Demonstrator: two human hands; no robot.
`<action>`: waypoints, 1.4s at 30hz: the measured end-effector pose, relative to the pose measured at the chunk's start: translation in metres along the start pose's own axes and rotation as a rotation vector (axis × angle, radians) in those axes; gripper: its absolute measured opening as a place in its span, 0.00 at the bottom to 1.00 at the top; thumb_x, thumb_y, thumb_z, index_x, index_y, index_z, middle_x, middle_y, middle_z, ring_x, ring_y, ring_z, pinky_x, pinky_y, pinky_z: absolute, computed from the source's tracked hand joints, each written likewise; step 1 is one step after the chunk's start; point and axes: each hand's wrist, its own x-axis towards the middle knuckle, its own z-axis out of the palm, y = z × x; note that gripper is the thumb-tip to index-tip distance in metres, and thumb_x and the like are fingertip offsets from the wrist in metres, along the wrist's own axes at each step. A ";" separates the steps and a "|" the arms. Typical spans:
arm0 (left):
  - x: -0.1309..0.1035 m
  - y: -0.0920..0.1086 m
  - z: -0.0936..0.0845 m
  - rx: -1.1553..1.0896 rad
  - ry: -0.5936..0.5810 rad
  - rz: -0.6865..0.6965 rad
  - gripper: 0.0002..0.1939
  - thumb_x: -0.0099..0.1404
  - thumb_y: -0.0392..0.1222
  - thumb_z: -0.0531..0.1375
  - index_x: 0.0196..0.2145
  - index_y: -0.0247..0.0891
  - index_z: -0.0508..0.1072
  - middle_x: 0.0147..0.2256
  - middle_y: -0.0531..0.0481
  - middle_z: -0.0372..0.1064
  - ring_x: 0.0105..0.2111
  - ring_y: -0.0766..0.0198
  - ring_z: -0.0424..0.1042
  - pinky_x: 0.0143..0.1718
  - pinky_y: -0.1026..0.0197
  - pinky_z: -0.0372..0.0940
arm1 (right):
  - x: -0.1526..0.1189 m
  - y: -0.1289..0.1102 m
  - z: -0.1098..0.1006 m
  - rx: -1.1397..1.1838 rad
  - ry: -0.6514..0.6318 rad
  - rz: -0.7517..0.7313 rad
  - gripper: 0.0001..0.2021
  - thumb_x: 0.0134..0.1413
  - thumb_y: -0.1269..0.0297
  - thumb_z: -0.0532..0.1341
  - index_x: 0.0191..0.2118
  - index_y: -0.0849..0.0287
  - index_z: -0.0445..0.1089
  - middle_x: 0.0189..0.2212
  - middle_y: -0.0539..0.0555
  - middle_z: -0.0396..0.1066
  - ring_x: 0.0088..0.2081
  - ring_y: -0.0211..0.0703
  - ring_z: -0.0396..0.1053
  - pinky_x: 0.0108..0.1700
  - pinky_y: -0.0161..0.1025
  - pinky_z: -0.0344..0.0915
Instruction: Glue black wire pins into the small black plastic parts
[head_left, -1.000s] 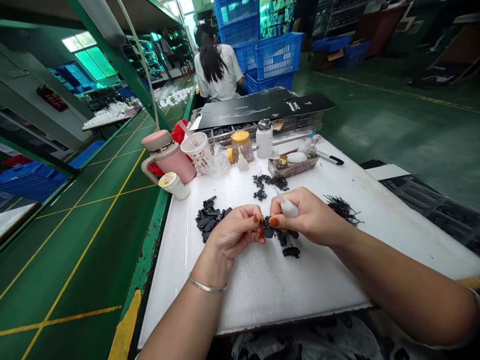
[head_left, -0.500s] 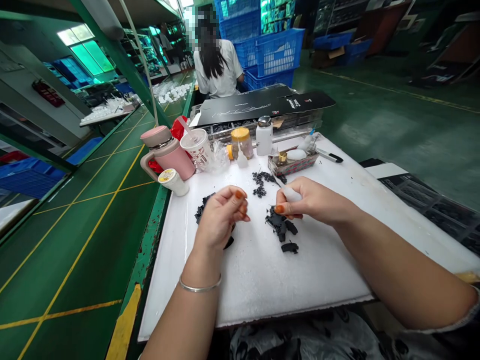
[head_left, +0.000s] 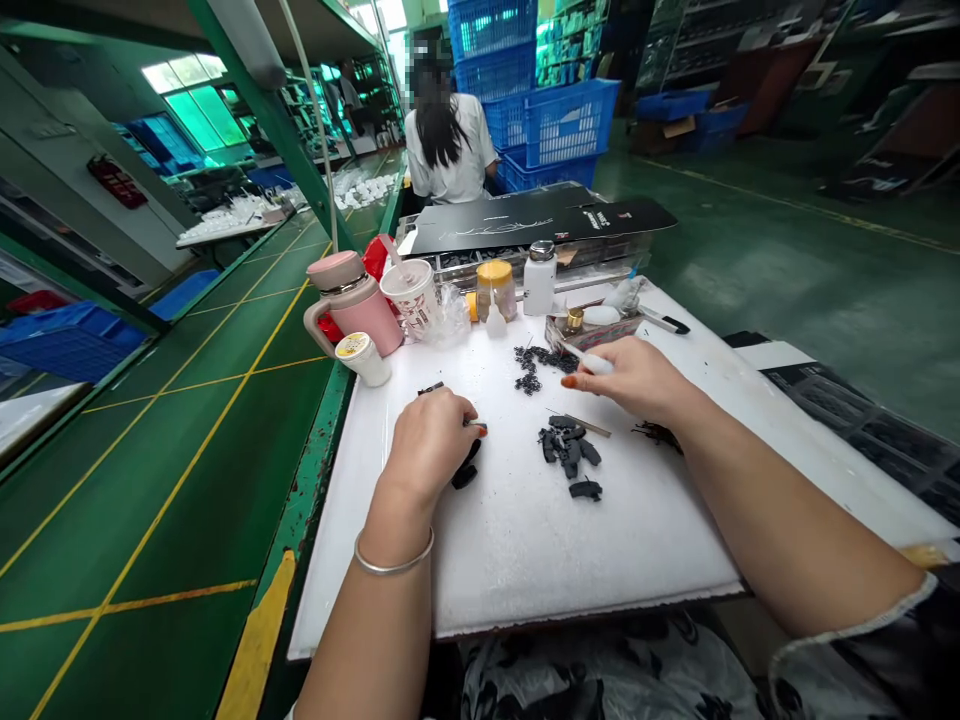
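A: What is the largest thing I am watching from here?

B: The flat white work board [head_left: 517, 565] is carrying all the small parts.

A: And both hands?

B: The left hand [head_left: 429, 440] is bending its fingers down by some dark curved pieces [head_left: 466, 474]; I cannot tell whether it is gripping one, because its back is hiding most of the fingers. The right hand [head_left: 646, 378] is closing, thumb against fingers, around the small white plastic squeeze bottle with a thin nozzle [head_left: 598, 364]. It is hovering over the board's far right, beside the heap of tiny black rings [head_left: 528, 381].

A: How should I be treating this bottle?

B: I am judging it light and soft-walled, so I would be holding the body gently and never the nozzle.

A: The black curved plastic-looking parts [head_left: 571, 458]?

B: They are lying loose near the middle, looking stiff and light. Their thin pins are seeming fragile, so I would be pinching the broad body.
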 end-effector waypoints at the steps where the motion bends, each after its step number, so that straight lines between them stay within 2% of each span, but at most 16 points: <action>1: 0.001 0.002 0.004 0.060 -0.017 0.010 0.09 0.54 0.41 0.61 0.35 0.42 0.78 0.36 0.46 0.73 0.36 0.54 0.69 0.31 0.59 0.57 | 0.000 0.001 -0.001 0.024 0.081 0.005 0.20 0.43 0.48 0.64 0.20 0.61 0.65 0.16 0.47 0.59 0.21 0.35 0.55 0.24 0.34 0.49; 5: 0.003 0.006 0.009 0.155 -0.047 0.045 0.10 0.55 0.37 0.57 0.33 0.41 0.77 0.36 0.44 0.72 0.36 0.53 0.68 0.31 0.58 0.58 | 0.002 0.010 -0.006 0.221 0.353 -0.030 0.19 0.45 0.48 0.63 0.21 0.62 0.67 0.16 0.48 0.60 0.20 0.34 0.55 0.24 0.34 0.49; 7: 0.004 0.004 0.009 0.115 -0.038 0.031 0.09 0.56 0.38 0.56 0.32 0.41 0.77 0.36 0.45 0.71 0.36 0.54 0.68 0.31 0.59 0.58 | 0.003 0.015 -0.012 0.334 0.434 -0.073 0.19 0.46 0.50 0.63 0.21 0.62 0.65 0.15 0.48 0.59 0.20 0.34 0.55 0.23 0.33 0.50; 9: 0.006 0.001 0.007 0.041 -0.010 0.001 0.08 0.56 0.41 0.57 0.31 0.43 0.76 0.36 0.47 0.71 0.35 0.55 0.67 0.31 0.59 0.57 | 0.001 0.017 -0.022 0.382 0.458 -0.095 0.18 0.48 0.50 0.62 0.22 0.62 0.63 0.15 0.47 0.58 0.19 0.33 0.55 0.23 0.33 0.51; 11: 0.008 -0.002 0.006 -0.075 0.038 -0.007 0.09 0.57 0.44 0.57 0.32 0.43 0.76 0.37 0.48 0.71 0.35 0.56 0.67 0.31 0.59 0.57 | -0.003 0.018 -0.034 0.285 0.364 -0.084 0.17 0.51 0.52 0.59 0.25 0.62 0.65 0.18 0.49 0.61 0.20 0.34 0.57 0.23 0.33 0.53; 13: 0.010 -0.005 0.006 -0.227 0.101 -0.002 0.10 0.57 0.46 0.58 0.33 0.43 0.76 0.36 0.49 0.71 0.34 0.58 0.67 0.32 0.60 0.57 | -0.010 0.018 -0.044 0.107 0.193 -0.051 0.14 0.51 0.56 0.58 0.29 0.63 0.69 0.22 0.51 0.66 0.24 0.36 0.62 0.26 0.33 0.57; 15: 0.011 -0.006 0.006 -0.423 0.161 -0.005 0.12 0.57 0.48 0.58 0.35 0.41 0.76 0.34 0.49 0.71 0.33 0.60 0.67 0.32 0.61 0.57 | -0.019 0.020 -0.047 -0.043 0.030 -0.018 0.08 0.47 0.61 0.61 0.30 0.61 0.73 0.24 0.50 0.70 0.27 0.38 0.66 0.29 0.32 0.58; 17: 0.012 -0.004 0.005 -0.691 0.185 -0.016 0.13 0.56 0.50 0.60 0.36 0.40 0.75 0.33 0.49 0.72 0.32 0.62 0.67 0.29 0.64 0.58 | -0.029 0.024 -0.043 -0.132 -0.066 0.013 0.03 0.41 0.67 0.63 0.26 0.59 0.74 0.23 0.49 0.72 0.28 0.39 0.68 0.30 0.32 0.58; 19: 0.011 -0.002 0.004 -1.008 0.152 -0.027 0.15 0.55 0.50 0.62 0.37 0.39 0.73 0.34 0.49 0.72 0.31 0.64 0.66 0.26 0.67 0.57 | -0.038 0.029 -0.035 -0.222 -0.125 0.049 0.03 0.37 0.70 0.64 0.24 0.57 0.75 0.22 0.49 0.72 0.28 0.41 0.68 0.29 0.33 0.56; 22: 0.008 0.003 0.002 -1.366 0.079 -0.077 0.17 0.55 0.48 0.64 0.40 0.38 0.72 0.36 0.48 0.72 0.30 0.68 0.65 0.22 0.72 0.56 | -0.047 0.032 -0.021 -0.343 -0.125 0.100 0.06 0.38 0.71 0.63 0.25 0.55 0.76 0.23 0.52 0.73 0.29 0.44 0.68 0.28 0.35 0.53; 26: 0.007 0.007 0.004 -1.593 -0.001 -0.079 0.22 0.56 0.45 0.65 0.48 0.38 0.71 0.32 0.48 0.70 0.25 0.73 0.63 0.19 0.75 0.57 | -0.051 0.032 -0.011 -0.437 -0.103 0.095 0.09 0.39 0.75 0.59 0.25 0.56 0.75 0.27 0.55 0.73 0.33 0.47 0.69 0.30 0.36 0.52; 31: 0.006 0.013 0.007 -1.775 -0.116 -0.092 0.18 0.54 0.38 0.66 0.44 0.35 0.74 0.32 0.47 0.71 0.24 0.74 0.67 0.20 0.77 0.62 | -0.053 0.036 -0.014 -0.421 -0.063 0.021 0.09 0.43 0.76 0.57 0.29 0.57 0.71 0.33 0.53 0.74 0.38 0.45 0.69 0.35 0.34 0.55; 34: 0.004 0.018 0.007 -1.843 -0.205 -0.105 0.19 0.52 0.34 0.67 0.44 0.36 0.74 0.33 0.47 0.72 0.26 0.73 0.71 0.23 0.77 0.65 | -0.052 0.040 -0.019 -0.371 0.036 0.006 0.07 0.50 0.72 0.55 0.32 0.58 0.70 0.33 0.52 0.73 0.36 0.42 0.68 0.35 0.33 0.57; 37: 0.002 0.024 0.007 -1.891 -0.290 -0.091 0.21 0.53 0.32 0.67 0.46 0.37 0.73 0.34 0.47 0.73 0.28 0.72 0.72 0.26 0.75 0.68 | -0.050 0.036 -0.023 -0.258 0.167 0.006 0.05 0.52 0.69 0.56 0.34 0.58 0.70 0.32 0.51 0.73 0.35 0.41 0.69 0.35 0.34 0.58; 39: 0.001 0.026 0.008 -1.914 -0.323 -0.107 0.19 0.53 0.32 0.67 0.44 0.36 0.73 0.33 0.47 0.73 0.28 0.71 0.72 0.29 0.73 0.69 | -0.047 0.028 -0.025 -0.114 0.211 0.000 0.04 0.51 0.67 0.58 0.31 0.59 0.71 0.27 0.50 0.72 0.31 0.41 0.69 0.32 0.34 0.59; 42: 0.002 0.028 0.011 -1.951 -0.342 -0.137 0.14 0.52 0.33 0.67 0.39 0.33 0.74 0.33 0.47 0.73 0.29 0.70 0.72 0.32 0.71 0.70 | -0.044 0.003 -0.025 0.190 0.201 -0.032 0.05 0.50 0.64 0.61 0.28 0.60 0.69 0.23 0.48 0.69 0.24 0.38 0.67 0.28 0.34 0.60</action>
